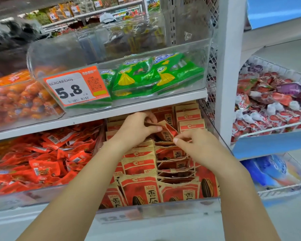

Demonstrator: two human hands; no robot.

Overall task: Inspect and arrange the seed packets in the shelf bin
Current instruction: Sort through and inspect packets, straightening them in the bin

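Your left hand [135, 126] and right hand [196, 146] pinch one tilted seed packet [167, 131], 12 o'clock in the bin [163, 211].

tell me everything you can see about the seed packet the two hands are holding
The held seed packet is a small kraft-brown paper pouch with a red panel and dark printed characters. It is crumpled and tilted, lifted slightly above the upright rows of matching packets in the clear bin on the lower shelf. The left hand grips its upper left edge; the right hand pinches its lower right corner.
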